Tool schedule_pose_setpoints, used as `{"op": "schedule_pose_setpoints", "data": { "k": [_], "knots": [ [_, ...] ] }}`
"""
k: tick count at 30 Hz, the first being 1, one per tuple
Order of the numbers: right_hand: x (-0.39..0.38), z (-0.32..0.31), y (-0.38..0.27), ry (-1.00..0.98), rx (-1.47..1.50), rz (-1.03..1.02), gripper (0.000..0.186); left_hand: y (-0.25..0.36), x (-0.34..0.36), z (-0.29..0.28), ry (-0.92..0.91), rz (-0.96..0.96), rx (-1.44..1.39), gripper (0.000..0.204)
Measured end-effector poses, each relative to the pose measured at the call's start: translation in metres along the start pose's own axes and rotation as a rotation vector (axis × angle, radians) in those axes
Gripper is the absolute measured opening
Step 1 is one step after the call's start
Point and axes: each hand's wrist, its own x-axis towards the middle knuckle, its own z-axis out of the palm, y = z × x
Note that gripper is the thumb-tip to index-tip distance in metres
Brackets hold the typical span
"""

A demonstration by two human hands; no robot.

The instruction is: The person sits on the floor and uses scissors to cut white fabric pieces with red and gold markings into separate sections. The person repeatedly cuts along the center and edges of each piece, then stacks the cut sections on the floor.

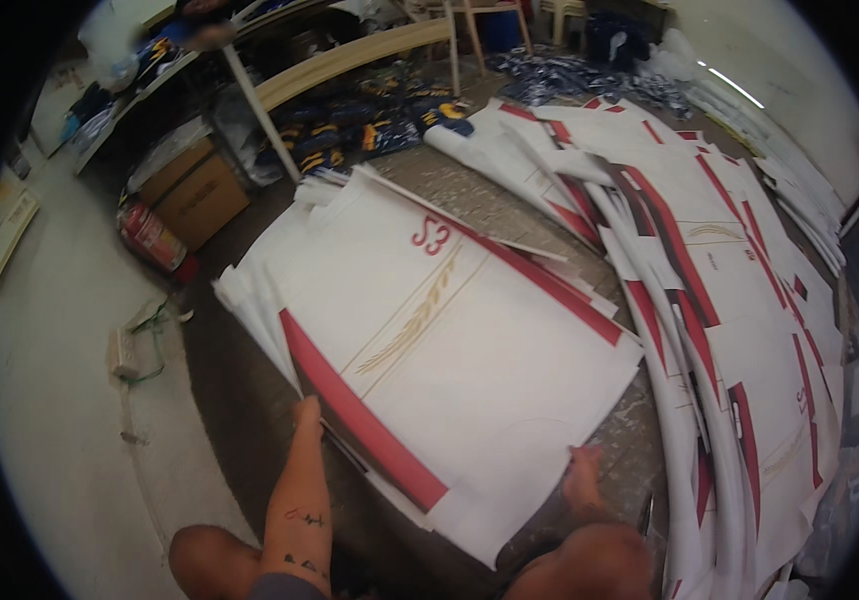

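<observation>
A large white printed sheet [509,370] lies in front of me on top of other sheets. It has red side bands, gold wheat-ear artwork and a red mark near its far end. At its left edge my left hand [307,412] is closed on the curling edge, with the forearm reaching in from below. The fingertips are partly hidden by the paper. My right hand is not seen. What looks like my bare foot [581,478] rests at the sheet's near right corner, in front of my right knee [589,562].
More white and red printed sheets [759,350] lie overlapped on the right. Dark bundles with yellow parts [349,125] lie under a wooden-edged table [349,65]. At left are a cardboard box [192,188], a red fire extinguisher [152,238] and a socket box with a cable [123,352].
</observation>
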Motion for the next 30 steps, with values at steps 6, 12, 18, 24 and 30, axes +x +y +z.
{"op": "schedule_pose_setpoints", "data": {
  "k": [6, 12, 18, 24, 30],
  "knots": [
    [0.012, 0.018, 0.01, -0.151, -0.227, -0.051, 0.067, -0.011, 0.025, 0.002, -0.125, 0.001, 0.187, 0.051],
    [0.002, 0.059, 0.028, -0.089, -0.455, -0.117, 0.073, -0.014, 0.033, 0.005, -0.22, -0.093, 0.038, 0.051],
    [0.014, 0.075, 0.025, -0.229, -0.613, -0.364, 0.078, -0.018, 0.03, -0.001, -0.149, -0.14, 0.146, 0.051],
    [0.018, 0.111, 0.036, -0.548, -0.694, -0.406, 0.076, -0.023, 0.025, -0.003, -0.375, -0.234, -0.062, 0.041],
    [0.017, 0.055, -0.017, -0.049, -0.576, -0.222, 0.073, -0.018, 0.042, -0.008, -0.462, -0.33, -0.051, 0.042]
  ]
}}
